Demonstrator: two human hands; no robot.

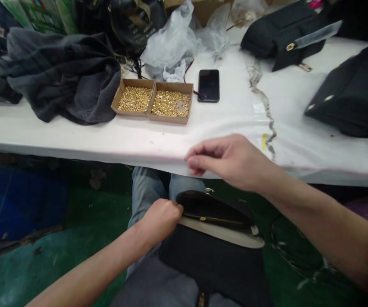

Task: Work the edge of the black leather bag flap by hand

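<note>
A black bag (216, 251) with a pale strip along its opening lies across my lap. My left hand (163, 219) is closed on the left end of the bag's opening. Above the bag, near the table's front edge, my right hand (225, 160) has its fingers pinched together; whatever they hold, if anything, is too small to make out. Two cardboard boxes of small gold-coloured metal pieces, a left one (134, 99) and a right one (170, 103), stand side by side on the white table (91, 138), beyond my hands.
A phone (208, 85) lies right of the boxes. Dark cloth (72, 76) is heaped at the left, clear plastic bags (171, 38) behind. Black bags (353, 94) sit at the right. A blue object (21, 204) is below the table at the left.
</note>
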